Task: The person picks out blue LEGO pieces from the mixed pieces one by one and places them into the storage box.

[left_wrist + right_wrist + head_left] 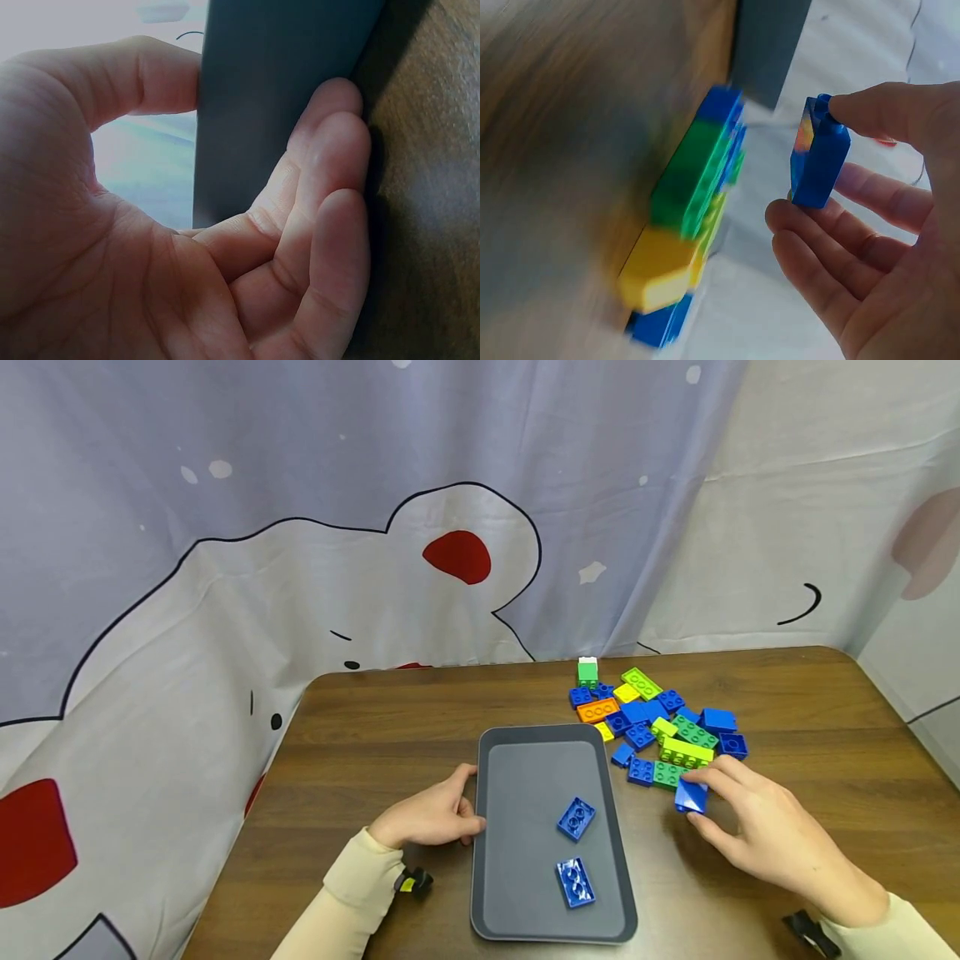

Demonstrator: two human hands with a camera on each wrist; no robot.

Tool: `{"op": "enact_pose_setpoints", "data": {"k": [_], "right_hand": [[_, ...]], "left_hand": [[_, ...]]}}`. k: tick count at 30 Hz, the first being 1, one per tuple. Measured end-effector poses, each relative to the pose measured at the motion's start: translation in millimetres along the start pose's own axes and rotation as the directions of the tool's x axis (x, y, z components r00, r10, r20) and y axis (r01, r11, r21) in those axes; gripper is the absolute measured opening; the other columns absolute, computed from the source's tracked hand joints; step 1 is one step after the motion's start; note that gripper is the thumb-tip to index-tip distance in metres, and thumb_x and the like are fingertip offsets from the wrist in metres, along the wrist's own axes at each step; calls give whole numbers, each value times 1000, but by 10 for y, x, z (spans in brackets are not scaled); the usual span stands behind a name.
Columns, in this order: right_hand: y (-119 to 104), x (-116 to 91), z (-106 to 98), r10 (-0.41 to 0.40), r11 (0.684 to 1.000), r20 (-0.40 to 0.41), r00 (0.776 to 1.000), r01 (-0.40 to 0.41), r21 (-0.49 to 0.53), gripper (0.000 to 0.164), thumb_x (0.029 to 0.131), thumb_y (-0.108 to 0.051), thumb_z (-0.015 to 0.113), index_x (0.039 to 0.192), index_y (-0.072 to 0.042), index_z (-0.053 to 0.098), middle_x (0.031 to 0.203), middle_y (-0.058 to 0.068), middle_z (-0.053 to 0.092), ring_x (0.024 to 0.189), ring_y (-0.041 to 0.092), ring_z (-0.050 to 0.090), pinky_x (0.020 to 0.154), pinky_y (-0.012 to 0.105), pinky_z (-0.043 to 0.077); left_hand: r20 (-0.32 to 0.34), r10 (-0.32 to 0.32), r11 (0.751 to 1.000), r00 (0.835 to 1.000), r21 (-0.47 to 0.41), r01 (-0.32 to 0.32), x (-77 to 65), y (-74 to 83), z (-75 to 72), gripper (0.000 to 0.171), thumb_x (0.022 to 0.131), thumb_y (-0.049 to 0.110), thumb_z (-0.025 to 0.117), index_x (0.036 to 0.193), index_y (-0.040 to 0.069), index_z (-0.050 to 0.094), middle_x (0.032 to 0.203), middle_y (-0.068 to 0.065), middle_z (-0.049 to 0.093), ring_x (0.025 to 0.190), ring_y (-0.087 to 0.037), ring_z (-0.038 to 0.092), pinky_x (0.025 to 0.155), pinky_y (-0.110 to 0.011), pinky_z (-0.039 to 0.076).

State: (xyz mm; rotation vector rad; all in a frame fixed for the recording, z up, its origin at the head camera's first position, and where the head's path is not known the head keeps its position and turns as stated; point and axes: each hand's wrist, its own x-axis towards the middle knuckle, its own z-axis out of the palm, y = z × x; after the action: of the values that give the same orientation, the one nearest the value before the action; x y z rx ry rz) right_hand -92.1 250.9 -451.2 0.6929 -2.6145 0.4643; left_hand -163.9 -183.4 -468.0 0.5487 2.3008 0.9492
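Note:
My right hand (776, 839) pinches a blue toy building brick (692, 797) with a sloped face between thumb and fingers, at the front edge of a brick pile. In the right wrist view, the blue brick (826, 166) is tilted, with the thumb at its stud end. A grey tray (525, 827) lies left of the pile. My left hand (435, 810) holds the tray's left edge; in the left wrist view the thumb touches the tray wall (255, 97) near its rim and the curled fingers lie against its side. Two blue bricks, one (576, 818) behind another (575, 883), lie hollow side up inside the tray.
The pile behind the right hand mixes several blue, green, lime, yellow and orange bricks, among them a lime brick (686, 752) and an orange brick (597, 710). A green and white stack (587, 673) stands at the back edge. A patterned curtain (337, 585) hangs behind the wooden table (375, 718).

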Motion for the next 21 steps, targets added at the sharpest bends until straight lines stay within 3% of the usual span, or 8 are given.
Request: {"op": "enact_pose_setpoints", "data": {"k": [9, 21], "right_hand": [[-416, 162, 137, -101, 989, 14, 995, 99, 111, 46, 72, -17, 90, 114, -17, 72, 106, -9, 65, 87, 7, 65, 71, 28, 58], [-830, 291, 357, -132, 970, 155, 979, 95, 225, 38, 81, -27, 88, 116, -21, 72, 108, -14, 61, 88, 2, 60, 77, 25, 57]], "left_hand": [[2, -7, 1000, 1000, -3, 7, -3, 3, -6, 86, 93, 23, 67, 159, 0, 17, 74, -1, 72, 66, -11, 63, 65, -26, 46], [1, 0, 1000, 1000, -21, 0, 5, -16, -3, 87, 92, 22, 67, 159, 1, 16, 73, -1, 72, 66, -12, 64, 65, -26, 46]]}}
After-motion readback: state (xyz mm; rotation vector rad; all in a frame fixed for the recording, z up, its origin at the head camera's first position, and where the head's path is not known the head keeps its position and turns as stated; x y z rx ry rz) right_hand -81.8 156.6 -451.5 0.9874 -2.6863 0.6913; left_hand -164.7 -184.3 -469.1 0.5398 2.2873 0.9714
